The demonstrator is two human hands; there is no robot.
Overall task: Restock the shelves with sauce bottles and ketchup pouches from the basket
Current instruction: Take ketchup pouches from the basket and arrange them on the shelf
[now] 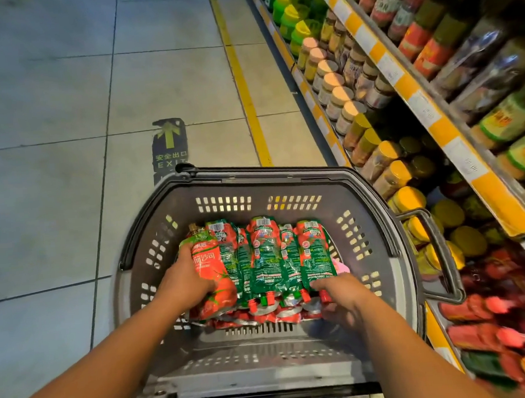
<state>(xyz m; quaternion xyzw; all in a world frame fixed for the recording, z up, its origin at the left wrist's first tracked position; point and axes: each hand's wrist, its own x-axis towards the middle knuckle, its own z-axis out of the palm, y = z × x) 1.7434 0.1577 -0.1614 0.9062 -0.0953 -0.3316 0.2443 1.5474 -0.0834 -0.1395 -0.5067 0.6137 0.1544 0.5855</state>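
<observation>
Both hands grip ketchup pouches (259, 261) in grey basket (296, 351); right grip blurred.

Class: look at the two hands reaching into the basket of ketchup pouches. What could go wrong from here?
1. The left hand and right hand grip only the outer ketchup pouches; the middle ones may slide out when lifted.
2. The basket handle juts toward the shelf and could knock jars.

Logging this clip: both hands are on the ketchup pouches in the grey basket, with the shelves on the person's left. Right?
Not quite. In the head view the shelves stand on the person's right. Both the left hand and right hand are on the ketchup pouches in the grey basket.
</observation>
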